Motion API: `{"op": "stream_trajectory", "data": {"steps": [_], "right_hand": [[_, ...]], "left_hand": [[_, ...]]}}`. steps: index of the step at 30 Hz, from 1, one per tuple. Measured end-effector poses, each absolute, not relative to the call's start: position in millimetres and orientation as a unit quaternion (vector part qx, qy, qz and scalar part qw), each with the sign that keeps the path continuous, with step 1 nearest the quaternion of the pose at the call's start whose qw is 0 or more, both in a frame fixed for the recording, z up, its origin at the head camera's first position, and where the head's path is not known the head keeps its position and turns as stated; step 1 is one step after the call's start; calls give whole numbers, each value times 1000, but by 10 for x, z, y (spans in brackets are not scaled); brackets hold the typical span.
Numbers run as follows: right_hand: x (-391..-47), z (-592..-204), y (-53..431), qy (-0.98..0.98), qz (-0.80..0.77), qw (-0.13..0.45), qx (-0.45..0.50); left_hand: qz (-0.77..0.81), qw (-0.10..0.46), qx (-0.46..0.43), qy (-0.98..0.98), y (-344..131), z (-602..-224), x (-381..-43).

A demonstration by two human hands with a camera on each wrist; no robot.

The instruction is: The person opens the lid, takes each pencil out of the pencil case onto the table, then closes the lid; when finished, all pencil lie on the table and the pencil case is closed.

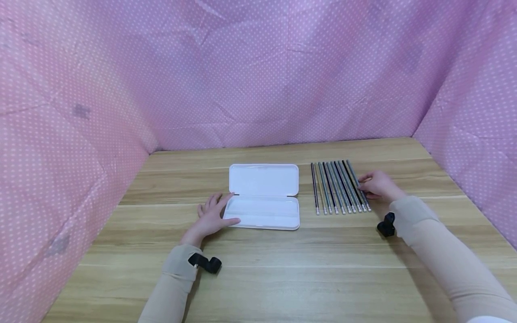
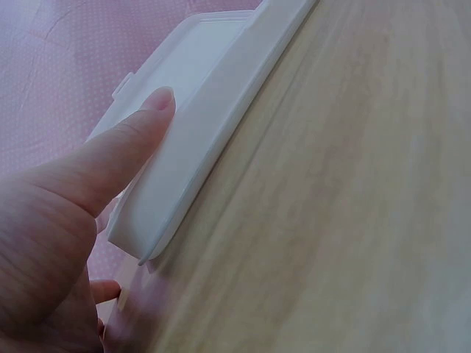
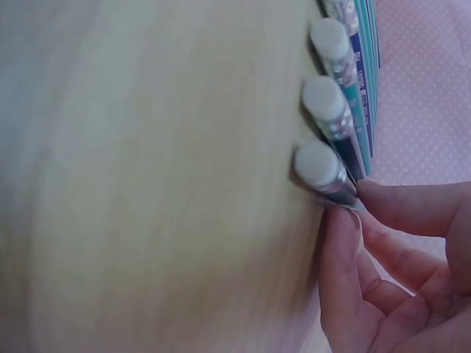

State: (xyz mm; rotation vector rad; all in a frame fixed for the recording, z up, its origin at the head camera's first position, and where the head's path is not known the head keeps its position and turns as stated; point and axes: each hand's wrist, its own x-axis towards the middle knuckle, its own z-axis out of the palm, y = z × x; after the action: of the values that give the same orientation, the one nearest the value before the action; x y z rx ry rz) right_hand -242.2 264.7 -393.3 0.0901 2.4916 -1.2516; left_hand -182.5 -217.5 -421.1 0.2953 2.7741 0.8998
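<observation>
A white pencil case (image 1: 264, 180) lies unfolded on the wooden table, lid flat behind its tray (image 1: 266, 223). At its left end is my left hand (image 1: 209, 220), fingers spread and fairly straight. The left thumb (image 2: 136, 143) rests over the front rim in the left wrist view. To the right of the case, several pencils (image 1: 332, 186) lie side by side, white erasers toward me. My right hand (image 1: 380, 185) pinches the rightmost pencil (image 3: 320, 165) between thumb and fingers just past its eraser. That pencil lies right beside its neighbour.
The wooden table (image 1: 258, 282) extends in front of the case and on both sides. Pink dotted cloth (image 1: 258, 80) hangs behind it and along the left and right. A small black camera sits on each wrist.
</observation>
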Motion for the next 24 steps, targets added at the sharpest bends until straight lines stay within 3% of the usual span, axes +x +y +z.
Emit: {"op": "stream_trajectory", "data": {"steps": [9,17,24], "right_hand": [[-2428,-3920,2646,873,-455,172,33],[-2435,-3872,2463,921,-379,79,-44],[-2470,-3858,1932,925,-363,37,-109]], "left_hand": [[303,105,96,942,-2179,-4231,-1825],[298,107,100,943,-2163,-4210,-1844],[291,109,96,946,-2176,-4229,-1849]]}}
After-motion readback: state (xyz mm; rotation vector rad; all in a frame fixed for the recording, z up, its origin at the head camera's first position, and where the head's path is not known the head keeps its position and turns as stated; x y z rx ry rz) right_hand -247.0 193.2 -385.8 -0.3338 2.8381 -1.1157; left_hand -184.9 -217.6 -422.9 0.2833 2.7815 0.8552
